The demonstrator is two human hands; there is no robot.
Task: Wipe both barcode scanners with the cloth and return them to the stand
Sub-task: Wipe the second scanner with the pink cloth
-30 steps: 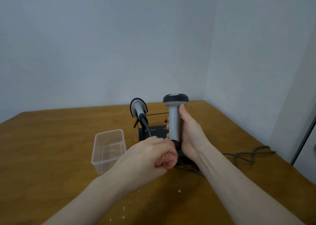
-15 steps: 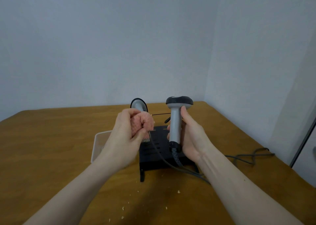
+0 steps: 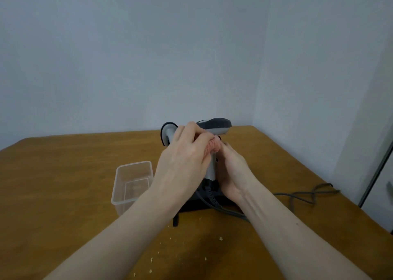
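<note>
My right hand (image 3: 230,171) grips the grey handle of a barcode scanner (image 3: 217,125), held upright with its dark head pointing right. My left hand (image 3: 182,162) holds a bunched pink cloth (image 3: 214,146) and presses it against the scanner just under the head. A second grey scanner (image 3: 167,132) sits behind my left hand on the black stand (image 3: 192,204), mostly hidden. The held scanner's coiled cable (image 3: 210,199) hangs down over the stand.
A clear plastic tub (image 3: 131,184) stands left of the stand on the wooden table (image 3: 63,173). Grey cables (image 3: 306,195) trail toward the right table edge. Small crumbs (image 3: 221,238) lie on the near table. Walls close off the back and right.
My left hand has carried the cloth right, from in front of the stand onto the held scanner below its head. The scanner's head has turned to point right.
</note>
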